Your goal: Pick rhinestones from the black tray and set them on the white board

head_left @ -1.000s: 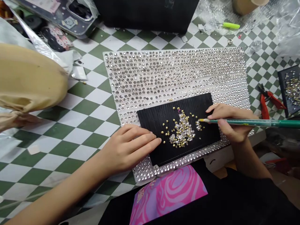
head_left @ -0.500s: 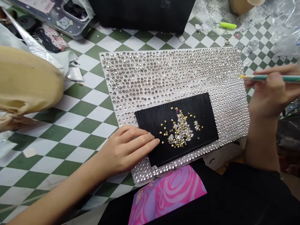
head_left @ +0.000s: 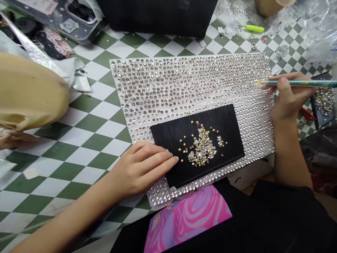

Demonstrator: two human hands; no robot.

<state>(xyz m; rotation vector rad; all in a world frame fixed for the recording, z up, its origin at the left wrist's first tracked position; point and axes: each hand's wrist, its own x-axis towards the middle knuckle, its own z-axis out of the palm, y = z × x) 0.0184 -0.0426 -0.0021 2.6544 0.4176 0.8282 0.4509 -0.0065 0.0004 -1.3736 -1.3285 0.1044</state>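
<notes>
A white sheet (head_left: 252, 137) covered in rows of clear rhinestones lies across the table. On it rests a black ridged board (head_left: 168, 131), slightly tilted, bearing a heap of loose silver and gold-backed rhinestones (head_left: 202, 149). My left hand (head_left: 143, 168) lies flat, fingers stretched out, over the board's left edge and the sheet. At the sheet's right side my right hand (head_left: 288, 98) is closed round a teal pencil (head_left: 302, 83). The pencil's yellow tip is over the upper right rows; whether it touches, or carries a stone, I cannot tell.
A black box (head_left: 158, 17) stands behind the sheet. Left are a tan pouch (head_left: 31, 91) and a phone case (head_left: 71, 24). At the right, another black tray (head_left: 319, 121) holds stones; a green-handled tool (head_left: 254, 28) and plastic wrap (head_left: 319, 38) lie further back.
My right hand has moved left with the pencil, its tip now further in over the sheet. The black stone tray at the right has come into view. My left hand stays put.
</notes>
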